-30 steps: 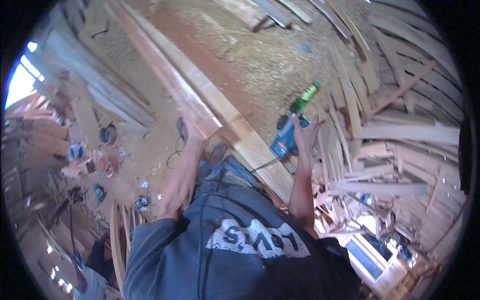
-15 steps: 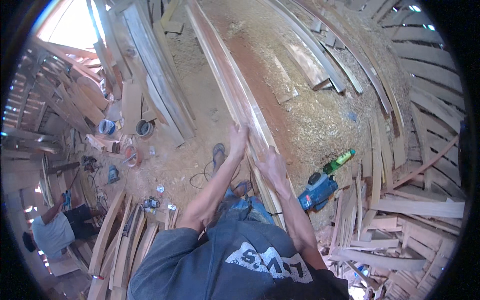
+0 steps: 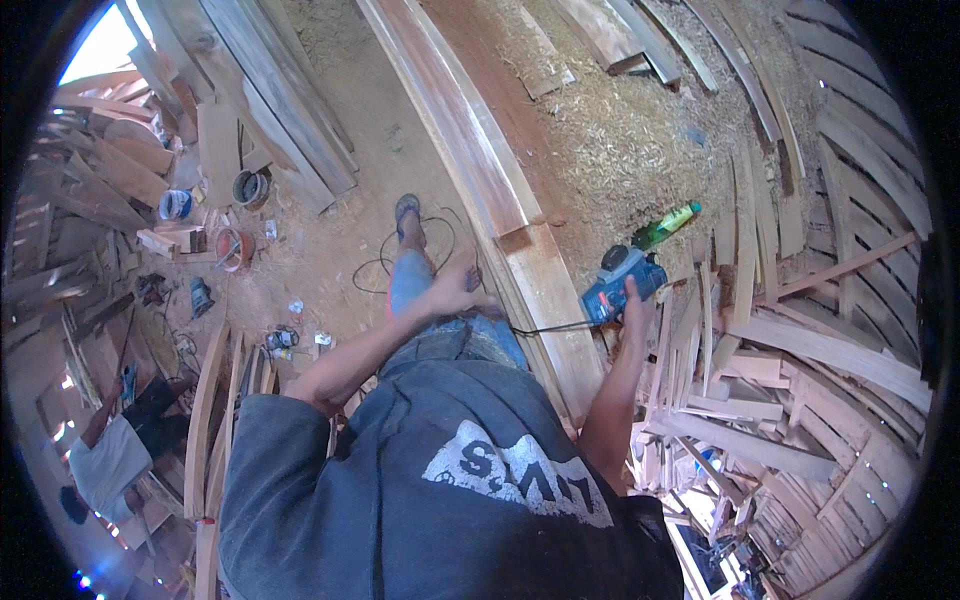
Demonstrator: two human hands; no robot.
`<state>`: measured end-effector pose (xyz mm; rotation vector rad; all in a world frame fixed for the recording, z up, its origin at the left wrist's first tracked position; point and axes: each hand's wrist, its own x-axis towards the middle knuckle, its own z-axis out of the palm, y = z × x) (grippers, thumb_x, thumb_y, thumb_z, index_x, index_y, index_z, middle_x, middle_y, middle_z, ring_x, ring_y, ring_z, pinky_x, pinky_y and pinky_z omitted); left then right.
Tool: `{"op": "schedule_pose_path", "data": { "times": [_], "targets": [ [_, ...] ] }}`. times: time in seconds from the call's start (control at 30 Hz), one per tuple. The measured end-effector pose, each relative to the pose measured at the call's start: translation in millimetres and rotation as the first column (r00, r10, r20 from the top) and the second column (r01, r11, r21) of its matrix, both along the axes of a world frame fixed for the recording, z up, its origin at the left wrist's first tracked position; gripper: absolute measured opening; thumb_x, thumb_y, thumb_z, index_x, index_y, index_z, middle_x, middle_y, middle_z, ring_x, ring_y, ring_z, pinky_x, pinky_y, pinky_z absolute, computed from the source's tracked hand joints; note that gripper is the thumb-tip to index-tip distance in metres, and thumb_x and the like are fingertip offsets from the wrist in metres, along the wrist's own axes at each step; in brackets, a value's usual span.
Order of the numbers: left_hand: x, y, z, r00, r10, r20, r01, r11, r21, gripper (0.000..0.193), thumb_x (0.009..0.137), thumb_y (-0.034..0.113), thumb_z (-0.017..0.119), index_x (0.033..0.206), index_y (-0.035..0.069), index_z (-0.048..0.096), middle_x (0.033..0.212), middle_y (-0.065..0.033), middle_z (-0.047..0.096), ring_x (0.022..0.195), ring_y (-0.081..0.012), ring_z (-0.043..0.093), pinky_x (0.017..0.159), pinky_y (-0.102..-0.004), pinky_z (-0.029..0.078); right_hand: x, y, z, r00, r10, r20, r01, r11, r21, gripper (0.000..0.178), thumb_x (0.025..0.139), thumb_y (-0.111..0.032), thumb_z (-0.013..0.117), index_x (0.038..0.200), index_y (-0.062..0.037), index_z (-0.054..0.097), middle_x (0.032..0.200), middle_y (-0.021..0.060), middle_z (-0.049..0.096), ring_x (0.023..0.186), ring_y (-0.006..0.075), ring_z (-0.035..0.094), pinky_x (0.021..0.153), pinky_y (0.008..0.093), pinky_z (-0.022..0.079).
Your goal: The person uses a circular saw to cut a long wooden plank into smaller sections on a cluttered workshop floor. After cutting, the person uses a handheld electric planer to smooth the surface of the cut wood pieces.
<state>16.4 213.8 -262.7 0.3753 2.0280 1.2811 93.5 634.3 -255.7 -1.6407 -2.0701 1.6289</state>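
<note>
My right hand is closed on the rear of a blue electric hand planer, to the right of the boards. A dark cable runs from the planer leftward across the wood to my waist. My left hand hovers over my thigh, fingers apart, holding nothing that I can see. In front of me lies a long reddish-brown plank with a pale edge. Its near end rests on a paler board, which extends back beside my right hip.
A green plastic bottle lies beyond the planer among wood shavings. Long boards lie at the left, near buckets. Offcuts pile up at the right. Another person works at the far left. Cable loops lie by my foot.
Both hands have left the plank. My right hand has moved right and taken hold of the planer; my left has drawn back left. The plank's near end now shows on the paler board.
</note>
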Motion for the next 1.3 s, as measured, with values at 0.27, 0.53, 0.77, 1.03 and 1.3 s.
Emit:
{"op": "schedule_pose_path", "data": {
  "times": [0.27,0.53,0.77,1.03,1.3],
  "targets": [
    [50.0,-221.6,-143.1,0.779,0.625,0.046,-0.551,0.719,-0.424,0.058,0.095,0.037,0.075,0.138,-0.001,0.062,0.122,-0.0142,0.073,0.113,-0.025,0.068,0.097,-0.0346,0.053,-19.9,5.0,45.9,0.996,0.058,-0.067,-0.072,0.973,-0.22,0.031,0.088,-0.022,0.068,0.112,-0.004,0.069,0.073,0.0078,0.066,0.065,0.022,0.067,0.06,0.0352,0.056],
    [140.1,-327.0,-180.5,0.269,0.928,0.256,-0.784,0.366,-0.502,0.05,0.092,0.039,0.075,0.125,0.001,0.072,0.092,-0.0069,0.072,0.088,-0.0181,0.067,0.068,-0.0337,0.051,53.7,-93.4,217.1,0.986,0.135,-0.099,-0.16,0.933,-0.321,0.037,0.087,-0.014,0.074,0.121,-0.003,0.063,0.076,0.0068,0.064,0.057,0.0194,0.063,0.05,0.0315,0.051],
    [124.5,-238.3,-168.1,0.688,0.685,0.238,-0.528,0.699,-0.483,0.045,0.098,0.036,0.071,0.128,0.003,0.066,0.105,-0.0079,0.073,0.09,-0.0172,0.067,0.074,-0.0334,0.053,6.9,-150.6,218.9,0.819,0.569,-0.077,-0.574,0.813,-0.098,0.033,0.087,-0.022,0.083,0.11,-0.0011,0.07,0.076,0.0061,0.068,0.066,0.0127,0.064,0.064,0.0276,0.053],
    [62.9,-158.8,-128.8,0.798,0.586,0.142,-0.559,0.807,-0.192,0.06,0.096,0.04,0.072,0.133,-0.007,0.063,0.122,-0.0224,0.072,0.115,-0.0308,0.069,0.099,-0.0395,0.054,-56.8,-197.0,185.5,0.695,0.719,0.003,-0.718,0.694,0.056,0.032,0.086,-0.025,0.082,0.105,0.0,0.074,0.087,0.016,0.076,0.079,0.0261,0.074,0.072,0.0401,0.056],
    [71.9,-150.7,-125.1,0.784,0.592,0.188,-0.527,0.794,-0.303,0.059,0.097,0.038,0.071,0.136,-0.005,0.062,0.123,-0.0207,0.072,0.115,-0.0272,0.069,0.101,-0.037,0.051,-67.4,-217.7,177.7,0.677,0.736,-0.013,-0.727,0.672,0.138,0.031,0.086,-0.023,0.079,0.107,-0.0006,0.074,0.082,0.0166,0.075,0.069,0.0313,0.074,0.065,0.0442,0.058]
  ]
}}
